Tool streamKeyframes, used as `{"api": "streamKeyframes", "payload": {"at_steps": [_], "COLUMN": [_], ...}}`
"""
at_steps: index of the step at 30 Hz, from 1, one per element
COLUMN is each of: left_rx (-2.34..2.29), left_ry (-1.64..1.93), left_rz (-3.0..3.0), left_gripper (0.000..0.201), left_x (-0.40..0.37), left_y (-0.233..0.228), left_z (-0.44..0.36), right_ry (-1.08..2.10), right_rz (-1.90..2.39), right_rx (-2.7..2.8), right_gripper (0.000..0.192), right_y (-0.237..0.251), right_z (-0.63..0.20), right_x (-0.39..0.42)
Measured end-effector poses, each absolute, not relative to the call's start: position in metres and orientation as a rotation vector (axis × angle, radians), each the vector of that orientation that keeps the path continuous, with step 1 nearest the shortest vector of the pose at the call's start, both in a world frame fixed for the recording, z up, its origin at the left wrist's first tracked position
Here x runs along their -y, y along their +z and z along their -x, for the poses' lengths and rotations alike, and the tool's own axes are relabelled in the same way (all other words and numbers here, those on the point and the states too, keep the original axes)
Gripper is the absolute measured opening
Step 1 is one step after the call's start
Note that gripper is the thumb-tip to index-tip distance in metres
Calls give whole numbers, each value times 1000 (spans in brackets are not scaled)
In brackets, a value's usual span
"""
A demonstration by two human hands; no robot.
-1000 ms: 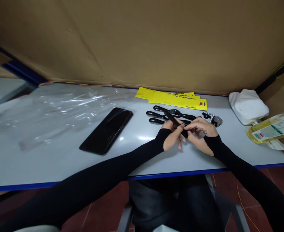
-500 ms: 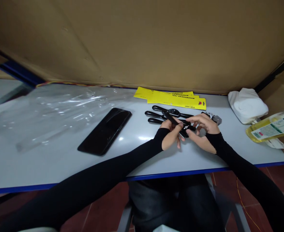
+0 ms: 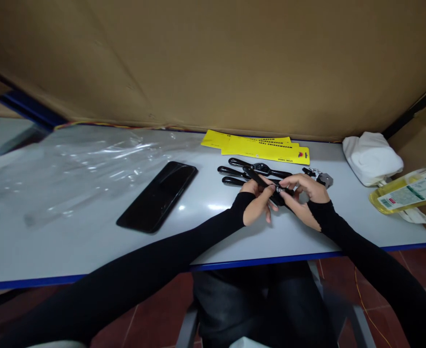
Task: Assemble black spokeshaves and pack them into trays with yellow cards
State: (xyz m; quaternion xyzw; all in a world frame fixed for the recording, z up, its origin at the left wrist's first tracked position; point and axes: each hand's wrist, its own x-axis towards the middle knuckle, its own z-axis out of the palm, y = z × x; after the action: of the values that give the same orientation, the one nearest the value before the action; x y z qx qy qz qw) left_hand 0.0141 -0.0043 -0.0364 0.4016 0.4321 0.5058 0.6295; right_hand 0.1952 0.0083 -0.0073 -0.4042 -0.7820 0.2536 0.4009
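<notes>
A black spokeshave [image 3: 256, 177] is tilted in my left hand [image 3: 258, 200], whose thumb and fingers close around its middle. At the tool's centre, the thumb and forefinger of my right hand [image 3: 305, 193] pinch around a small silver part [image 3: 278, 189], probably a screw or knob. My right palm hides the tool's far end. Just behind my hands, several more black spokeshaves lie side by side, the rearmost spokeshave [image 3: 261, 168] in full view. Small loose metal pieces [image 3: 323, 179] lie beyond my right hand.
Yellow printed cards [image 3: 265, 151] overlap by the cardboard wall [image 3: 213, 63]. On the left are a black phone [image 3: 156, 195] and clear plastic bags [image 3: 96, 169]. A white cloth bundle [image 3: 372, 157] and a bottle of yellow liquid [image 3: 408, 191] are at the right. The table's blue edge [image 3: 267, 261] runs nearest me.
My right fingers have drawn in slightly, closing on the small silver part at the spokeshave's middle. My left hand keeps its hold, almost unmoved.
</notes>
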Motion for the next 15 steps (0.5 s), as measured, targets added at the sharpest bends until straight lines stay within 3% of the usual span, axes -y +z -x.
{"api": "streamKeyframes", "payload": {"at_steps": [8,12,15], "left_rx": [-972,-972,-968], "left_ry": [1164,1151,1158], "left_rz": [-911,-920,-919], "left_gripper": [45,44,44], "left_x": [6,6,5], "left_y": [-39,-39,-39], "left_z": [-15,-14,-14], "right_ry": [594,561,508], "right_rz": [1025,1033,1032], "right_rx": [2061,2089,2050], "right_gripper": [17,27,22], "right_y": [-2,-4,-5], "right_z": [-195,-195,-196], "right_x": [-8,-8,-8]}}
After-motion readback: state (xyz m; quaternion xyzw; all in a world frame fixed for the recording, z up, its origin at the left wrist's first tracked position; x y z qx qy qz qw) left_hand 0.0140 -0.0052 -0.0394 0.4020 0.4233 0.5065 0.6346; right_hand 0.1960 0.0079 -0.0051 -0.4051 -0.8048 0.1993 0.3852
